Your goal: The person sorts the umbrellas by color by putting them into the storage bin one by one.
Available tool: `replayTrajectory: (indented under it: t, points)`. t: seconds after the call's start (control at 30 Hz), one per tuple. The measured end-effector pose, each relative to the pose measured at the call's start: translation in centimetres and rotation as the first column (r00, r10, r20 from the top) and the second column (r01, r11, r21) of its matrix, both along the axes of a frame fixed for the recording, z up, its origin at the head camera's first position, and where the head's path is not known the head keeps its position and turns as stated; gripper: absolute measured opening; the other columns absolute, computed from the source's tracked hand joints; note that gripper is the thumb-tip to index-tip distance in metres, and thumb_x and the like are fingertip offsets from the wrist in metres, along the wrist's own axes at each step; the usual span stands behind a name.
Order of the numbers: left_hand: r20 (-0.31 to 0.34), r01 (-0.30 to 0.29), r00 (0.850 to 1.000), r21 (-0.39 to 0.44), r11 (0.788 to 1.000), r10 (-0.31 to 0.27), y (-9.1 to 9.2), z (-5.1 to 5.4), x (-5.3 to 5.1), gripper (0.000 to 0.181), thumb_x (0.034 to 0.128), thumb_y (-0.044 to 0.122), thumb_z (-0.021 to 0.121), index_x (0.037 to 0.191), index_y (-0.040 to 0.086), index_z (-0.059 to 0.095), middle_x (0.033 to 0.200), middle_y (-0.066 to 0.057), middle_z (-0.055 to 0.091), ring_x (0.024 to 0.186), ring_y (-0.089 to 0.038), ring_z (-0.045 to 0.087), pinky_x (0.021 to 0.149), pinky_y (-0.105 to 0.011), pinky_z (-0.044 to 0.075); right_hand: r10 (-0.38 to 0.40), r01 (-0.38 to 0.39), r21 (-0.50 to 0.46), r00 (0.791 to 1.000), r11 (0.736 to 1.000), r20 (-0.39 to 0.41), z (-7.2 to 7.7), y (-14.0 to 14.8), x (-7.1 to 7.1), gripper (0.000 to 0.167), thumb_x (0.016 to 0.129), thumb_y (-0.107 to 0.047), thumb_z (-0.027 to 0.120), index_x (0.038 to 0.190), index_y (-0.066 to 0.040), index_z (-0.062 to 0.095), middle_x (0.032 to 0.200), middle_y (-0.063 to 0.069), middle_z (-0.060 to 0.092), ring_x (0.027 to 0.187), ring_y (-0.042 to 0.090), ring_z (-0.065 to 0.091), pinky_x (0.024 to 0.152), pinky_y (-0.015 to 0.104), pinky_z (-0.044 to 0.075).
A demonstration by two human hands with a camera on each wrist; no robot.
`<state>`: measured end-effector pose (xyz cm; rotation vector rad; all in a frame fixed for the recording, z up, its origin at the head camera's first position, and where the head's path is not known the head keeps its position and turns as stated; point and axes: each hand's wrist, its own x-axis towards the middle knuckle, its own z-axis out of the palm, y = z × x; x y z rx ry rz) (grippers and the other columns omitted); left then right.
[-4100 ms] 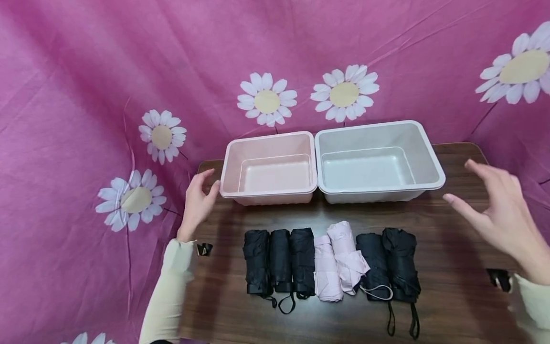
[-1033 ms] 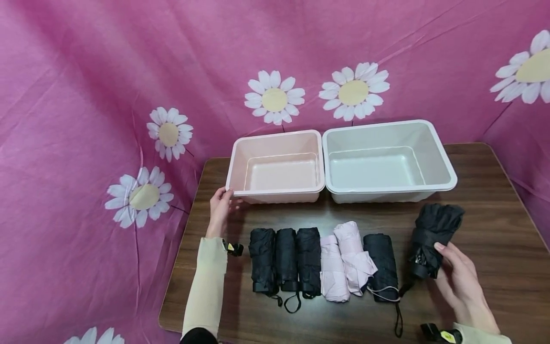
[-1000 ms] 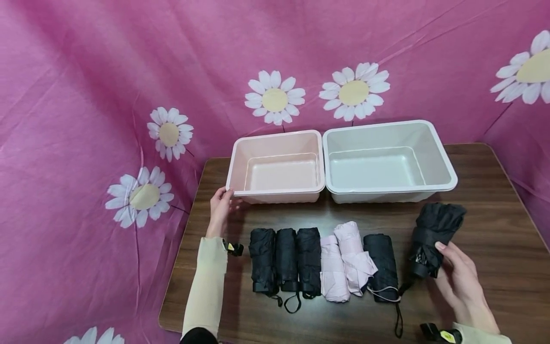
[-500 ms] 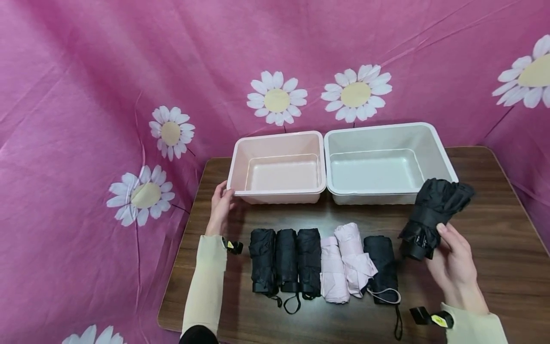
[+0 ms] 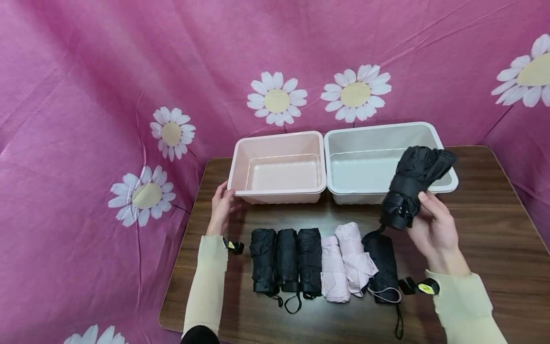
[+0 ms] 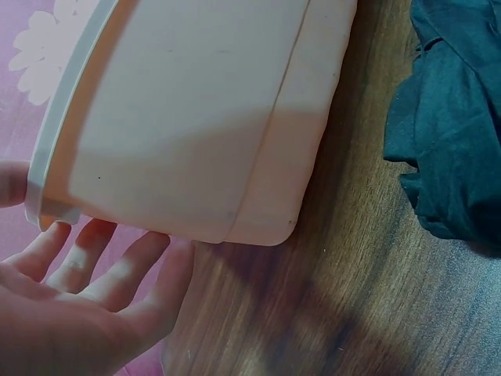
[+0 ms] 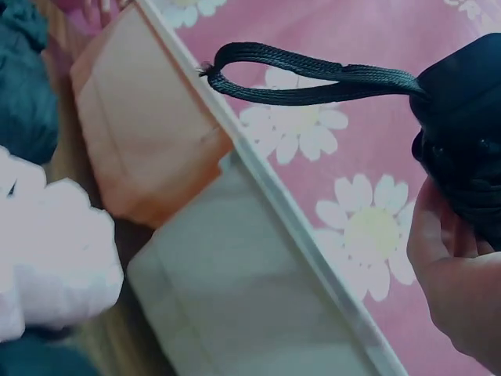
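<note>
My right hand (image 5: 435, 234) grips a folded black umbrella (image 5: 414, 184) in the air, tilted over the front right part of the white bin (image 5: 356, 197). In the right wrist view a strap loop (image 7: 313, 86) sticks out from that umbrella's handle end. My left hand (image 5: 221, 210) is at the front left corner of the pink bin (image 5: 279, 197). The left wrist view shows the thumb on the rim's outer side and the fingertips against the bin's end wall (image 6: 196, 157). Both bins hold nothing.
On the wooden table (image 5: 494, 239), a row lies in front of the bins: several folded black umbrellas (image 5: 287, 260) and two pale pink ones (image 5: 334, 270). One black umbrella (image 5: 382, 267) ends the row at the right. A pink flowered cloth (image 5: 206, 57) hangs behind and at the left.
The black umbrella from the row's right end was picked up by my right hand and has moved up and left over the white bin. My left hand came to the pink bin's corner.
</note>
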<state>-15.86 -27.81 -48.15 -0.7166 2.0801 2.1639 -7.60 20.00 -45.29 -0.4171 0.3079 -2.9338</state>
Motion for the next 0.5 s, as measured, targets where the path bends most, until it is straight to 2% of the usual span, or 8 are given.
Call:
replayTrajectory:
  t: [0.2, 0.4, 0.5]
  points:
    - [-0.028, -0.016, 0.999, 0.014, 1.000, 0.017, 0.0, -0.6, -0.1, 0.047, 0.0947, 0.014, 0.051, 0.141, 0.018, 0.044, 0.126, -0.010, 0.055, 0.120, -0.040, 0.047, 0.105, -0.061, 0.038, 0.058, -0.058, 0.016, 0.998, 0.998, -0.005, 1.3, -1.4, -2.4, 0.049, 0.103, -0.001, 0.015, 0.149, -0.002, 0.031, 0.148, 0.014, 0.045, 0.132, 0.025, 0.048, 0.106, 0.037, 0.043]
    - [-0.015, -0.007, 1.000, 0.007, 1.000, 0.007, 0.0, -0.5, 0.0, 0.047, 0.0957, 0.016, 0.051, 0.142, 0.018, 0.042, 0.135, -0.011, 0.052, 0.116, -0.032, 0.051, 0.106, -0.060, 0.037, 0.056, -0.059, 0.141, 0.998, 0.988, 0.030, 2.2, -2.7, -4.3, 0.047, 0.103, -0.001, 0.023, 0.148, -0.005, 0.035, 0.147, 0.008, 0.047, 0.129, 0.019, 0.048, 0.104, 0.032, 0.043]
    - [-0.021, -0.008, 1.000, 0.009, 1.000, 0.008, 0.1, -0.4, 0.0, 0.047, 0.0950, 0.015, 0.051, 0.141, 0.018, 0.043, 0.134, -0.012, 0.052, 0.118, -0.035, 0.049, 0.106, -0.061, 0.037, 0.040, -0.049, 0.199, 0.998, 0.979, 0.049, 2.6, -3.5, -5.1, 0.045, 0.102, 0.000, 0.028, 0.146, -0.005, 0.039, 0.144, 0.007, 0.050, 0.128, 0.017, 0.049, 0.104, 0.030, 0.042]
